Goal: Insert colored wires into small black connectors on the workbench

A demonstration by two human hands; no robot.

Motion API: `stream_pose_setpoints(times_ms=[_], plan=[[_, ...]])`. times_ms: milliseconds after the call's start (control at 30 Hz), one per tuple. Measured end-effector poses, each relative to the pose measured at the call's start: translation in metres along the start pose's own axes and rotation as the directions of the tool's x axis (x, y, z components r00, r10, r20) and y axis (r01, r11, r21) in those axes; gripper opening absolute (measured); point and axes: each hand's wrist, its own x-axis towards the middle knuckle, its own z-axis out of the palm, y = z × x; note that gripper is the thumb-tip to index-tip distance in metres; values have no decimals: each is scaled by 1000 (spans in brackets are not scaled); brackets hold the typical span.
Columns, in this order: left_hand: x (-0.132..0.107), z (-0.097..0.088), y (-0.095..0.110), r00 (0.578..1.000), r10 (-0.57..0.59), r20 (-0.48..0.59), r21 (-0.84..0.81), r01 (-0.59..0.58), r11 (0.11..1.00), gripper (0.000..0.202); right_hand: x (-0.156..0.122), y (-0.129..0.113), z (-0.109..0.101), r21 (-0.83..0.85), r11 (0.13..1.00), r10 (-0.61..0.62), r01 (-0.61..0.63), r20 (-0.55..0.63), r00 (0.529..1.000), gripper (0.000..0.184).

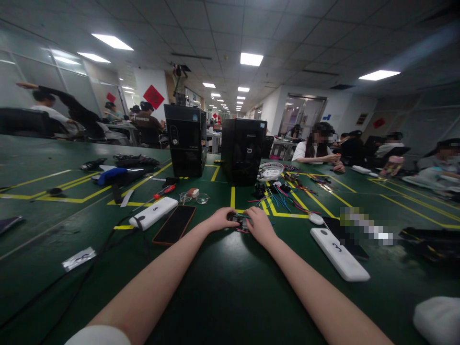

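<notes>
My left hand [222,220] and my right hand [259,226] meet at the middle of the green table, fingers closed on opposite ends of a small black part with thin coloured wires [238,220]. My fingers cover both its ends, and its exact kind is too small to tell. Red and greenish wire ends show beside it. Left of my left hand lies a dark phone with an orange-brown edge [175,224]. Beyond my right hand is a bundle of loose blue, red and black wires [280,197].
Two black computer towers [186,143] [241,152] stand ahead, with a white basket [271,170] beside the right one. White power banks [156,213] [339,254] flank my arms. Glasses [198,197], a red screwdriver [164,191] and cables lie leftward. A co-worker [316,148] sits across the table.
</notes>
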Motion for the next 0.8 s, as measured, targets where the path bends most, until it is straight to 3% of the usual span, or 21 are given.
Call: stream_pose_setpoints(times_ms=[300,633,700,800], plan=[[0,-3,2,999,32,42,-15,-31,999,38,0,1,8,-52,998,-46,48,41,998,6],[2,-1,4,1000,5,26,-1,-5,1000,39,1,1,8,162,980,143,-118,-159,977,12],[2,0,3,1000,11,4,7,-11,1000,39,0,-3,3,164,983,97,-77,-120,988,10],[1,0,3,1000,19,-17,13,-19,1000,38,-2,-14,-3,168,983,-72,70,4,997,5]])
